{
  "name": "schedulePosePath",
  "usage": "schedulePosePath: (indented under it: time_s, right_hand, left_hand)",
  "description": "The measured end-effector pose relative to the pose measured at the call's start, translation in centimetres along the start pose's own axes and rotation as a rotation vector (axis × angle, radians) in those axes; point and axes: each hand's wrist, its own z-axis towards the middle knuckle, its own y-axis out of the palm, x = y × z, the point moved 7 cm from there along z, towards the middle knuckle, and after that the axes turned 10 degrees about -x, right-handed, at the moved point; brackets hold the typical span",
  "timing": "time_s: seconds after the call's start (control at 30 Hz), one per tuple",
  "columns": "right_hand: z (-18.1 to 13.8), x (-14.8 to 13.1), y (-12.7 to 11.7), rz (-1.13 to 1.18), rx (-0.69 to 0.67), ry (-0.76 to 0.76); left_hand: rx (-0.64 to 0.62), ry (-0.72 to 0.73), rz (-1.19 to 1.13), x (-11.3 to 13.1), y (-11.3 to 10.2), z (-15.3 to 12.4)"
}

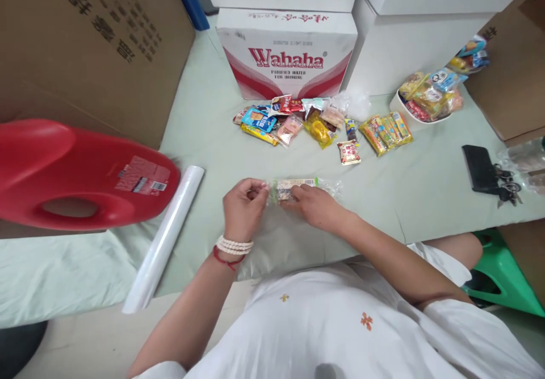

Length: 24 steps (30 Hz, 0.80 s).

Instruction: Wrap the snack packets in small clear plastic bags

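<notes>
Pinching a wrapped snack (pixel 283 184), left hand (pixel 244 209) at one end, right hand (pixel 318 207) touching it, grip unclear

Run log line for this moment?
left hand: pinching left end of clear-wrapped rectangular snack packet | right hand: touching packet | surface: pale-green table covering

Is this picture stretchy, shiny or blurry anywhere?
In the head view, the big red plastic jug looks stretched near the left edge, probably from a wide lens; pale shine shows on the long whitish plastic roll; the small clear-wrapped packet's tiny print is too unclear to read; the white-and-red cardboard box shows its big letters clearly.
</notes>
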Motion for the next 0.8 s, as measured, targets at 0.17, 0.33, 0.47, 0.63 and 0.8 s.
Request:
schedulePosePath:
  time_s: [0.17,0.33,0.47,0.63,0.8]
  right_hand:
    - [-1.4,0.2,1.0,0.088,0.091,-0.016]
    - [-6.8,2.2,1.6,0.482,0.391,-0.029]
    - [-10.4,7.5,1.8,0.486,0.776,0.592]
    - [-8.2,8.6,2.1,0.442,0.620,0.606]
    - [-7.4,8.3,-1.0,0.606,0.466,0.621]
  left_hand:
    - [-0.153,0.282,0.444,2.9,7.6,-1.0]
    - [-0.084,0.475,0.662,2.1,10.0,-3.9]
    - [-0.054,0.470,0.792,1.5,10.4,-4.6]
    - [-0.046,0.409,0.855,2.1,10.1,-4.1]
    - [0.012,0.468,0.796,3.0,9.3,-4.0]
